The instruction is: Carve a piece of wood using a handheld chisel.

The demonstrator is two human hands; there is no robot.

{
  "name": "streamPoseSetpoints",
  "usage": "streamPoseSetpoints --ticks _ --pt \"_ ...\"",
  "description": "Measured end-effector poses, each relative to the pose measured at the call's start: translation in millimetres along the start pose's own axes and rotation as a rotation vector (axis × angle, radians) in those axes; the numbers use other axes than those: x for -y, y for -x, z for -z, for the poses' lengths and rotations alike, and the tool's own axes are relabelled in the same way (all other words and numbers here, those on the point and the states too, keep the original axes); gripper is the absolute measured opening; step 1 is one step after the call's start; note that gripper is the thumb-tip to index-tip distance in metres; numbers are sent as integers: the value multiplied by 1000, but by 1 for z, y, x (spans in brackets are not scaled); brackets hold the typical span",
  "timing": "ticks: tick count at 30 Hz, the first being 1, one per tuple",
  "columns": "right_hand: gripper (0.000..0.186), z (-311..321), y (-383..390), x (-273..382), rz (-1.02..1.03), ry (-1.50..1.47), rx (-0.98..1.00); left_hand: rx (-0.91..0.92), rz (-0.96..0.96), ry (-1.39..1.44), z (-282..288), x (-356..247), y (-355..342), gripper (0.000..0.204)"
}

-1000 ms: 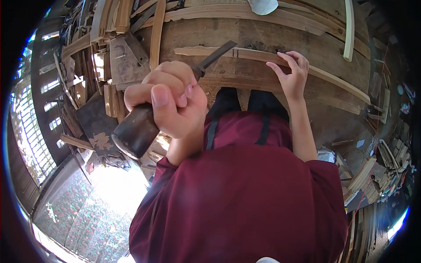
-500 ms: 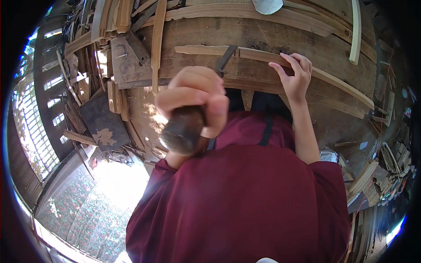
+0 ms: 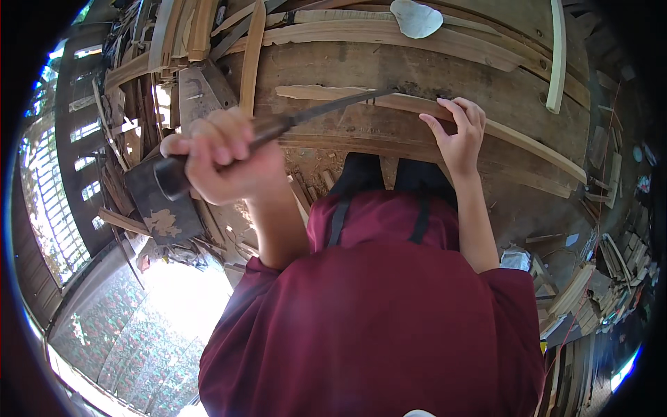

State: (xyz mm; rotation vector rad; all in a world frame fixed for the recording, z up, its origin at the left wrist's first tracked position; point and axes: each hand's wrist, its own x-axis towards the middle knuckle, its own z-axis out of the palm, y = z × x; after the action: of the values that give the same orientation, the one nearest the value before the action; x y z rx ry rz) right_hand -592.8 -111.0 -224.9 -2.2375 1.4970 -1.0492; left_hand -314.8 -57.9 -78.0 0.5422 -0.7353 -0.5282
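Okay, the left hand (image 3: pixel 229 156), fist wrapped round a chisel-like tool (image 3: pixel 333 106), just swung leftward, bringing the tool's tip nearer the right hand (image 3: pixel 463 132), half-curled at the wooden strip (image 3: pixel 410 103) on the bench (image 3: pixel 424 59), can't tell if gripping.

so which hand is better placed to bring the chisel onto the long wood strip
Left, most likely: the left hand grips the chisel, pointing it toward the wood strip, while the right hand is at the strip, no tool showing.
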Motion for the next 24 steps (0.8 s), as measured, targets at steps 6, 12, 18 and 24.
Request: streamPoseSetpoints --ticks 6,12,18,24 --pt "34 27 -16 -5 16 56 191 -444 86 15 42 -29 -15 19" --pt "24 30 -25 -18 15 -14 286 -577 -24 -358 38 -44 -10 17" --pt "16 23 -32 -16 13 -47 215 -491 -219 -506 11 -32 10 17" --pt "21 21 -19 -18 117 31 162 114 -326 -828 -11 -19 46 37"
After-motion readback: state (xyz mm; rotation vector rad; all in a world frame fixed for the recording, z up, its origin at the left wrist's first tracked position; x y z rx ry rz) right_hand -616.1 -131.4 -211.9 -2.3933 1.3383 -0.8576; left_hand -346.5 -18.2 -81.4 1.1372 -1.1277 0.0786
